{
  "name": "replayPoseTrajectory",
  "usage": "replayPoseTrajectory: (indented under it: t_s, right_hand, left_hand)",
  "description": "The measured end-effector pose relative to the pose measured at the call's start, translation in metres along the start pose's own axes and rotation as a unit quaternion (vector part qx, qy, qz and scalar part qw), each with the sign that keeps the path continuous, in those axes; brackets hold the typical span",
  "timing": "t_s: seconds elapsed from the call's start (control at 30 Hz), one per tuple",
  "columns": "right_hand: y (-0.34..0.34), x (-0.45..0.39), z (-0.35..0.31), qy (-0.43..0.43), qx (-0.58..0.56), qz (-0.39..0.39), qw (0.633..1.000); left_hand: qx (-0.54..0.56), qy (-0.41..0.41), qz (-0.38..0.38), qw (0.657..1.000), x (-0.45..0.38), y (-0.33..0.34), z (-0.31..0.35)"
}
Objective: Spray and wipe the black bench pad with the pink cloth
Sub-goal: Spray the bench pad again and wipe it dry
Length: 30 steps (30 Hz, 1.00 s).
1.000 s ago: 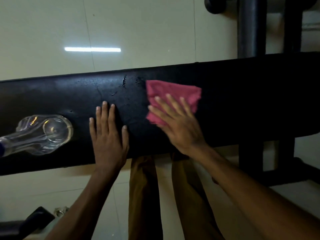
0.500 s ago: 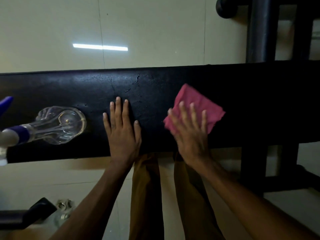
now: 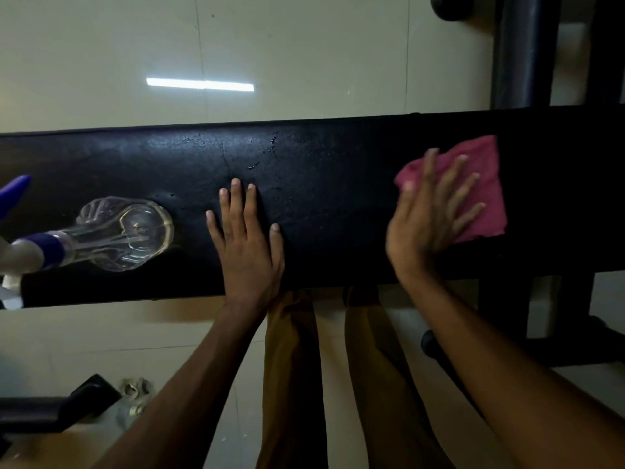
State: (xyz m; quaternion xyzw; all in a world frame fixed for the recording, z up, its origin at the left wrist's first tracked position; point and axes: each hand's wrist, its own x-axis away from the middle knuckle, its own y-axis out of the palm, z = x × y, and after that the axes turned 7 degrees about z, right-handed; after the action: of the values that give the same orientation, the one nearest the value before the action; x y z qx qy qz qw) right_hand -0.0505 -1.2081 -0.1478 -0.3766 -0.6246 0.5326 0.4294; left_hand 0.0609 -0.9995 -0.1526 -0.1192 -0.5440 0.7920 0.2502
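The black bench pad (image 3: 338,170) runs across the view from left to right, with small wet droplets near its far middle. My right hand (image 3: 429,214) presses flat on the pink cloth (image 3: 483,184) at the pad's right part, fingers spread over the cloth. My left hand (image 3: 247,242) lies flat on the pad's middle, fingers apart, holding nothing. A clear spray bottle (image 3: 125,231) with a blue and white head stands on the pad at the left.
Black frame posts (image 3: 521,52) rise behind the pad at the right, and a black base bar (image 3: 507,340) lies under it. My legs (image 3: 294,367) stand against the pad's near edge. A black foot (image 3: 67,404) lies on the tiled floor at lower left.
My right hand has slid the pink cloth rightward along the pad, from near the middle to the right part. My left hand has stayed flat on the pad.
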Motion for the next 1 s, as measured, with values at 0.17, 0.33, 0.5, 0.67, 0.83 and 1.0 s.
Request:
replayPoseTrajectory:
  t_s: [0.17,0.33,0.5,0.67,0.83,1.0]
  right_hand:
    - [0.009,0.077,-0.027,-0.446,0.031,-0.107,0.888]
    - [-0.008,0.055,0.014,-0.451,-0.032,-0.122,0.884]
    - [0.000,0.036,-0.001,-0.494,0.047,-0.125,0.859]
    - [0.002,0.003,-0.060,-0.496,0.059,-0.116,0.858]
    - [0.011,-0.002,-0.136,-0.388,0.041,-0.090,0.916]
    - [0.013,0.028,-0.114,-0.522,0.060,-0.105,0.845]
  left_hand:
    - [-0.013,0.029,-0.023,0.999,0.000,-0.004,-0.009]
    - [0.033,0.034,-0.013,0.999,0.008,-0.014,-0.012]
    - [0.020,0.001,0.005,1.000,0.030,-0.014,-0.031]
    - [-0.005,0.020,-0.001,1.000,0.030,-0.016,-0.043]
    - [0.013,-0.004,0.023,1.000,0.034,-0.023,-0.056]
    - [0.033,-0.010,0.016,0.999,0.036,-0.026,-0.061]
